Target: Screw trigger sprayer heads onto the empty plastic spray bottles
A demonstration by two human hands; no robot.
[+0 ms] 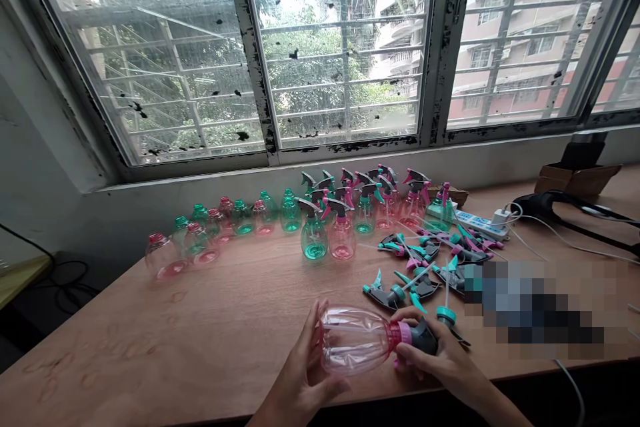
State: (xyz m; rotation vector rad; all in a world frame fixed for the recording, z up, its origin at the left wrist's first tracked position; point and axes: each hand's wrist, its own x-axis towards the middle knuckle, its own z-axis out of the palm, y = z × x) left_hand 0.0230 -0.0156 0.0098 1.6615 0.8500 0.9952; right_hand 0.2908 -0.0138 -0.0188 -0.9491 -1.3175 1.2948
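Observation:
A clear pink spray bottle (355, 340) lies sideways between my hands, above the table's front edge. My left hand (307, 363) is wrapped round its base end. At the neck, my right hand (437, 353) grips the grey and pink spray head (423, 335), which sits on the bottle's mouth. Whether its collar is fully tightened I cannot tell. Just beyond my right hand lie loose grey and teal spray heads (387, 295) with thin tubes. One teal-collared spray head (447, 315) stands with its tube pointing up.
Several open green and pink bottles (207, 243) stand at the back left. Bottles with spray heads (342, 233) cluster at back centre. More loose spray heads (465, 243), a power strip (480, 223) with cables, a black frame (550, 213) and a cardboard box (575, 180) occupy the right.

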